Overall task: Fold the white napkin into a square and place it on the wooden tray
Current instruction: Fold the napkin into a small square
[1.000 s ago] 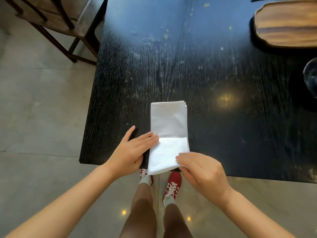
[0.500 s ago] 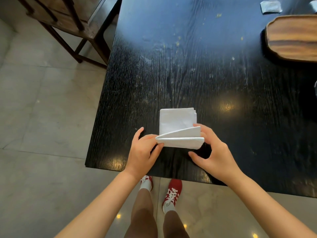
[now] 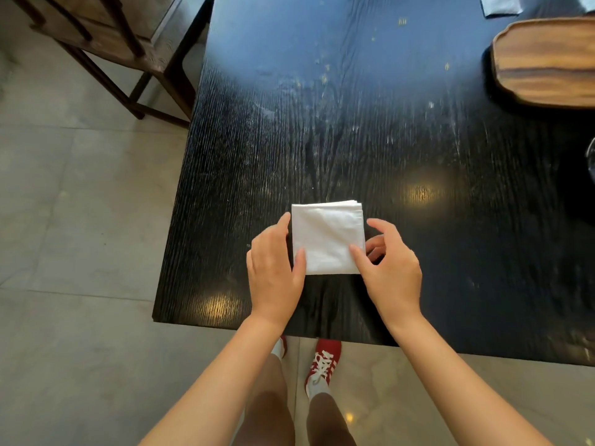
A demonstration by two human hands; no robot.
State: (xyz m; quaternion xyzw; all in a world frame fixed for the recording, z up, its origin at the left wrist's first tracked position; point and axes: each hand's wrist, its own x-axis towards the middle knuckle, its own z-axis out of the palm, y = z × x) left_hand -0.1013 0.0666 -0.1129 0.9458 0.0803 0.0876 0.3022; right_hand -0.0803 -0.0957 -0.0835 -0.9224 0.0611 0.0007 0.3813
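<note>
The white napkin (image 3: 327,239) lies flat on the black table (image 3: 322,123) near its front left corner, folded into a small square with layered edges at the far right corner. My left hand (image 3: 275,268) rests against its left edge, thumb touching the near left corner. At the opposite edge is my right hand (image 3: 386,268): its thumb lies on the near right corner and its fingers arch loosely beside that edge. The wooden tray (image 3: 547,59) sits far off at the table's back right, partly cut by the frame.
A grey folded cloth (image 3: 499,4) lies behind the tray. A glass rim (image 3: 591,159) shows at the right edge. A wooden chair (image 3: 106,37) stands left of the table on the tiled floor. The table's front edge runs just behind my wrists.
The near half of the napkin was lifted and folded over the far half, turning the long strip into a square. Both hands moved forward and now lie at its sides.
</note>
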